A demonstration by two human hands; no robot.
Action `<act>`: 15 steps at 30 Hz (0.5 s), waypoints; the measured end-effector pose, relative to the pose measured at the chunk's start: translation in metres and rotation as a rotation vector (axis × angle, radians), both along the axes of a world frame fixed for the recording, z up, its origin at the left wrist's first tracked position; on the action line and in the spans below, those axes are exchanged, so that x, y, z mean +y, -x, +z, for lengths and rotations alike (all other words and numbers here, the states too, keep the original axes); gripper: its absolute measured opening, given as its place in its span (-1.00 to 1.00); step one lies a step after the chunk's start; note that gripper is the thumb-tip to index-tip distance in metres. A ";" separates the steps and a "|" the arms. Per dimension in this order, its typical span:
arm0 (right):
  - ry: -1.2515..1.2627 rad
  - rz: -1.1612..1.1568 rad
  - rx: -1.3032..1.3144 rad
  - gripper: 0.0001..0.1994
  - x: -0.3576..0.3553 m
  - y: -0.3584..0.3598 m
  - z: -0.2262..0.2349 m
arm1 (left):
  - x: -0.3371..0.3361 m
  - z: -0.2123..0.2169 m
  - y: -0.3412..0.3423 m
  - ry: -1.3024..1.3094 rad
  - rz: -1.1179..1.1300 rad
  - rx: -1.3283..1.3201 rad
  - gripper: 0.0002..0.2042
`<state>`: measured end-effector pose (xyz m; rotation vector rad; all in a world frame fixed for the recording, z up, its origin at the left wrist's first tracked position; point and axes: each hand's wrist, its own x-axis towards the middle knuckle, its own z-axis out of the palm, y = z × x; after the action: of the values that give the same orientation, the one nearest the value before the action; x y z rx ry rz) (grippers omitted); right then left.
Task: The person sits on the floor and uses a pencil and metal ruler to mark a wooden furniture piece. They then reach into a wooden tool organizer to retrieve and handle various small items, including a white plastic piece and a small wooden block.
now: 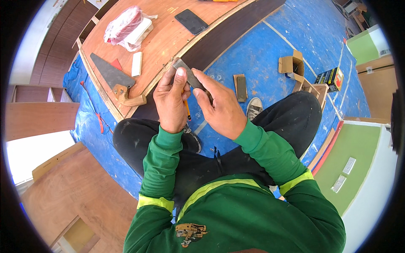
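Observation:
In front of my knees, a flat grey metal blade (192, 79), wide like a plane iron or chisel, is held between both hands. My left hand (171, 99) is closed, its thumb upright by the blade's far end. My right hand (221, 105) grips the blade's nearer end between thumb and fingers, hiding part of it. Below the left fingers hangs a thin orange stick with a dark end (188, 110), like a pencil; how it is held is hidden. On the floor beyond my right shoe lies a grey-brown rectangular block (241, 88), like a sharpening stone, on a thin brown piece.
A wooden workbench (164, 25) carries a handsaw (112, 76), a white strip (136, 64), a plastic-wrapped bundle (128, 27) and a dark phone (191, 22). An open cardboard box (291, 66) and a black-yellow box (330, 79) stand right, on blue floor sheeting (261, 50).

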<state>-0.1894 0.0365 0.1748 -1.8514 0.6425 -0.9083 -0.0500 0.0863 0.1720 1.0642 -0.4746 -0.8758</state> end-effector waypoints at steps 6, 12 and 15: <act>0.025 -0.021 0.001 -0.53 -0.002 -0.002 -0.003 | 0.002 -0.002 0.000 -0.059 0.013 -0.063 -0.62; -0.026 0.002 -0.001 -0.53 -0.001 0.002 0.002 | 0.004 -0.007 -0.006 0.002 -0.019 -0.024 -0.53; -0.024 0.005 0.016 -0.53 -0.001 0.005 0.002 | -0.002 0.001 0.001 0.001 0.046 -0.016 -0.51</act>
<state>-0.1941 0.0356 0.1767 -1.8398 0.6557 -0.8798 -0.0512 0.0845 0.1733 1.0776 -0.4620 -0.8265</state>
